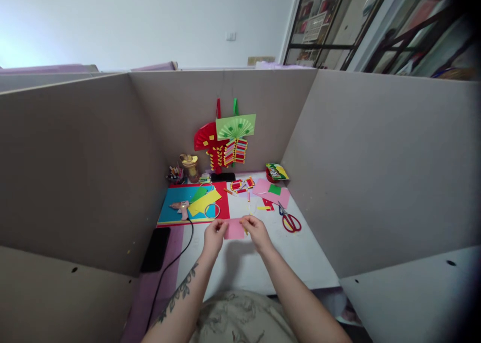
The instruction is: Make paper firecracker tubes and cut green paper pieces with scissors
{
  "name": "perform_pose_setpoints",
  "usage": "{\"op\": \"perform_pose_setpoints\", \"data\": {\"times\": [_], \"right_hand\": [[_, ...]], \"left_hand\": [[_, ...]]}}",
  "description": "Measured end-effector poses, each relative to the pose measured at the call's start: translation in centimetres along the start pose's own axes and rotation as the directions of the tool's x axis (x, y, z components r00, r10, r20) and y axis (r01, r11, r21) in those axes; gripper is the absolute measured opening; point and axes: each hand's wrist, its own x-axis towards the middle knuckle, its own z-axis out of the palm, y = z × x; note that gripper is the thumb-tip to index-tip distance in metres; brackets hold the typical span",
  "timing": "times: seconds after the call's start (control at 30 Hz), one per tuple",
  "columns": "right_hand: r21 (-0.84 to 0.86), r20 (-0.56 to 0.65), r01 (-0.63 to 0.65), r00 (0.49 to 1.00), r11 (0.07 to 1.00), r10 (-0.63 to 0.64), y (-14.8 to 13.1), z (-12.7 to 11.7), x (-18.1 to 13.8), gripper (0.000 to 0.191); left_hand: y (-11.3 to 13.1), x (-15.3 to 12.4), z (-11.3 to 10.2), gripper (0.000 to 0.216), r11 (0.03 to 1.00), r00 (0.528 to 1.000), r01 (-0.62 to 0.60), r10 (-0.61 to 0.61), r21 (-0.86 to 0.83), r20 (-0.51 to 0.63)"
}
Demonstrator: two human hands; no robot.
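Observation:
A small rectangle of pink paper [234, 229] is stretched between my two hands above the white tabletop. My left hand [215, 232] pinches its left edge, and the fingers of my right hand [254, 228] close on its upper right corner. A thin yellow strip [246, 231] shows just beside the paper, by my right fingers; whether it is held or lies on the table I cannot tell. Beyond the paper lie several small red-and-yellow paper rolls [236, 185]. Red-handled scissors [289, 220] rest with blades partly apart to the right of my right hand.
At left, a hot glue gun [183, 208] with a black cord lies on coloured sheets [167, 210], near yellow paper [205, 202]. A black phone-like slab [156, 249] sits closer. Red and green paper fans [236, 127] hang on the back panel [169, 112]. Side panels enclose the table.

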Motion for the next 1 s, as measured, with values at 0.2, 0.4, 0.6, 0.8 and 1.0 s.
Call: {"op": "perform_pose_setpoints", "data": {"times": [0.2,0.4,0.6,0.8,1.0], "right_hand": [[-0.031,0.012,0.008,1.000,0.999,-0.008,0.2,0.4,-0.3,0.026],[0.104,-0.175,0.018,0.985,0.994,0.000,-0.2,-0.4,0.1,0.027],[0.065,-0.078,-0.043,0.996,0.997,0.048,-2.5,0.1,-0.5,0.021],[-0.022,0.042,-0.007,0.999,1.000,0.007,-3.4,1.4,-1.2,0.023],[-0.059,-0.007,0.015,1.000,0.998,-0.016,-2.9,2.0,-1.1,0.021]], "left_hand": [[-0.3,-0.2,0.0,0.028,0.998,0.999,0.004,-0.002,-0.055,0.033],[-0.6,0.2,-0.5,0.030,0.998,1.000,0.021,-0.021,-0.059,-0.011],[-0.5,-0.1,-0.2,0.027,1.000,1.000,-0.014,0.014,-0.013,0.003],[0.5,-0.6,-0.4,0.025,0.998,1.000,-0.020,0.019,0.065,0.013],[1.0,-1.1,-0.3,0.022,1.000,0.999,0.016,-0.017,0.017,0.041]]}}
